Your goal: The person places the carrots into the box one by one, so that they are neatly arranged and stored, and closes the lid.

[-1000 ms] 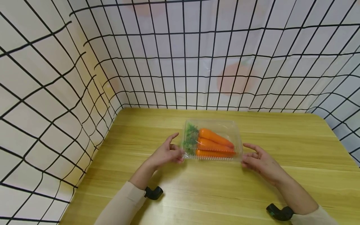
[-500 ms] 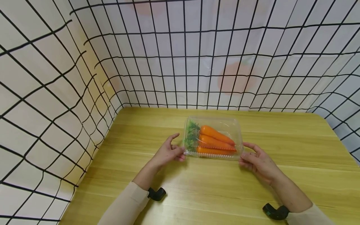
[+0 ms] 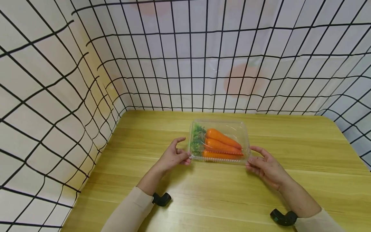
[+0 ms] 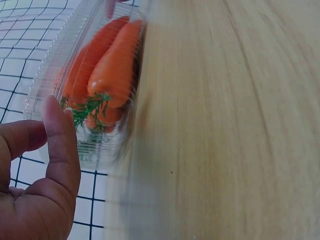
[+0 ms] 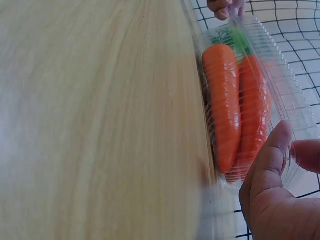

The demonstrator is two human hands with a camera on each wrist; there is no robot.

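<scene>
Three orange carrots [image 3: 222, 138] with green leafy tops [image 3: 197, 138] lie inside a clear plastic clamshell box [image 3: 236, 126], its lid down. My left hand [image 3: 173, 158] pinches the near left corner of the box, index finger raised off it. At the near right corner, my right hand [image 3: 266, 167] grips the rim between thumb and fingers. From the right wrist, the thumb and a finger of the right hand [image 5: 272, 187] stand on either side of the box edge. In the left wrist view, the left hand [image 4: 47, 187] is right at the leafy end of the box.
The box is over a wooden table [image 3: 208, 199], toward its back edge. White walls with a black grid [image 3: 197, 69] rise behind and on the left and right. Black wrist mounts [image 3: 162, 199] sit below both hands.
Both hands closed in on the near corners, and the box shifted slightly away from me during the first half second. Since then, almost nothing has moved.
</scene>
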